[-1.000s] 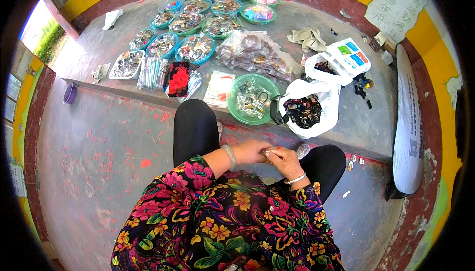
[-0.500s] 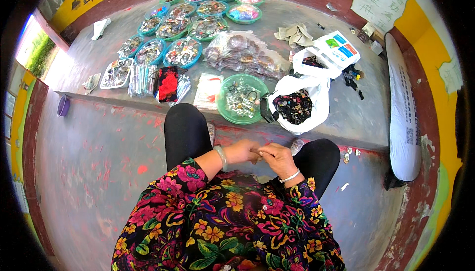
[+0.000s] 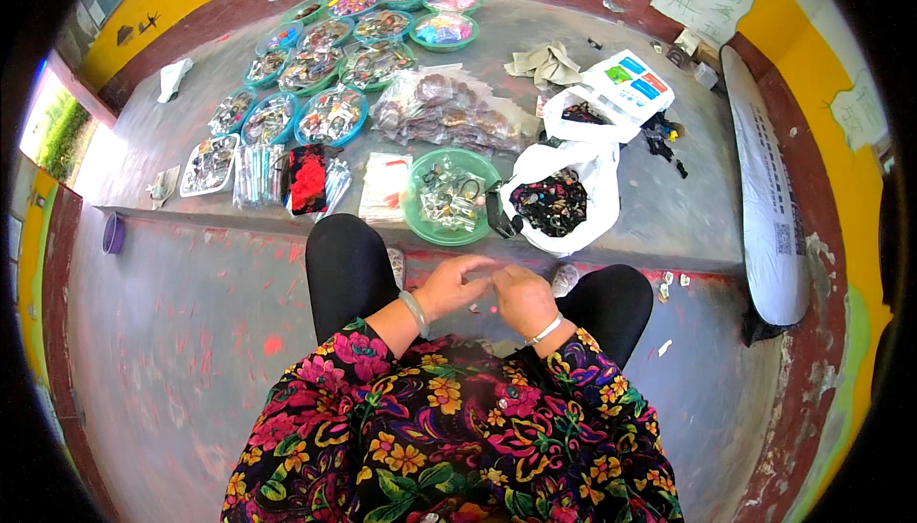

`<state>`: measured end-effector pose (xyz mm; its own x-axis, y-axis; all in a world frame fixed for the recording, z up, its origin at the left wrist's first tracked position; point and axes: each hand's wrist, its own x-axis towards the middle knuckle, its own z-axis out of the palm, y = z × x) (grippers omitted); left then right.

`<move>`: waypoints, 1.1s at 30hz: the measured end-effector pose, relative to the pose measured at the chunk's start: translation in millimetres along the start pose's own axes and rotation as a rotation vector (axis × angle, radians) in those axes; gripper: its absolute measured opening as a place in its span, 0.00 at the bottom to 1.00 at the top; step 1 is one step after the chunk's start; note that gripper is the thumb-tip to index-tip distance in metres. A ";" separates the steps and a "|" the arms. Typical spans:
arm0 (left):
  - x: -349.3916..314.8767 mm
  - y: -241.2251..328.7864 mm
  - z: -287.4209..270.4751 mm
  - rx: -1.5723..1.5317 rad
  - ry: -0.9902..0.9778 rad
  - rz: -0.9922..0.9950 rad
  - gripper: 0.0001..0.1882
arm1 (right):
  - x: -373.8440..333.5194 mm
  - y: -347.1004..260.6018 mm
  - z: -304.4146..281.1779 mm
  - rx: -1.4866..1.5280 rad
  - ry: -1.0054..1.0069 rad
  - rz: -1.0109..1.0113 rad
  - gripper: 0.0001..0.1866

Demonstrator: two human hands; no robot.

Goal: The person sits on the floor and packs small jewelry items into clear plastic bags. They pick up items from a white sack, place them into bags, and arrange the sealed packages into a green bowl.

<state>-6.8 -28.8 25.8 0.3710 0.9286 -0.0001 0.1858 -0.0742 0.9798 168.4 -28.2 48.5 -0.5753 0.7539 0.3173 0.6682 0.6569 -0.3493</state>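
Above my lap, my left hand (image 3: 454, 288) has its fingers stretched toward my right hand, with the thumb apart from them. I see nothing in it. My right hand (image 3: 524, 301) shows its back, its fingers curled inward and close to the left fingertips; whatever they hold is hidden. Just beyond both hands, on a raised concrete ledge, stands a green basin (image 3: 413, 200) with small metallic and clear pieces in it. Right of it, an open white plastic bag (image 3: 602, 198) holds a heap of black bands with coloured bits. Neither hand touches these.
Several basins of small goods, among them a blue basin (image 3: 359, 122), stand farther back. Plastic packets (image 3: 449, 107) lie behind the green basin. Another white bag (image 3: 635, 91) and a beige cloth (image 3: 546, 63) are at right. A purple bucket (image 3: 114, 234) stands at far left.
My hands were together at the fingertips, pinching something thin; now they have moved slightly up and the left fingers have spread. The whole view has shifted a little.
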 end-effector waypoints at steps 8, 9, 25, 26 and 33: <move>6.2 -17.0 -0.4 -0.503 0.203 -0.171 0.10 | 32.4 -5.6 2.3 -0.004 -0.055 -0.146 0.13; 8.0 -16.6 -1.9 -0.486 0.244 -0.191 0.10 | 35.4 -5.0 5.0 0.006 -0.080 -0.177 0.17; 48.0 -5.3 -49.9 -0.266 0.478 -0.240 0.09 | 96.6 53.8 -37.5 0.043 0.177 -0.297 0.13; 48.3 -0.9 -48.3 -0.274 0.471 -0.242 0.10 | 102.3 77.0 -35.0 0.042 0.203 -0.210 0.10; 49.6 -25.0 -21.3 0.033 0.221 -0.246 0.11 | 84.4 234.4 28.1 -0.149 -0.287 0.404 0.07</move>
<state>-12.4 26.9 5.7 0.1058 0.9762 -0.1895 0.2761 0.1542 0.9487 263.3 189.7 -31.4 -0.3497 0.9335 -0.0795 0.9117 0.3195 -0.2584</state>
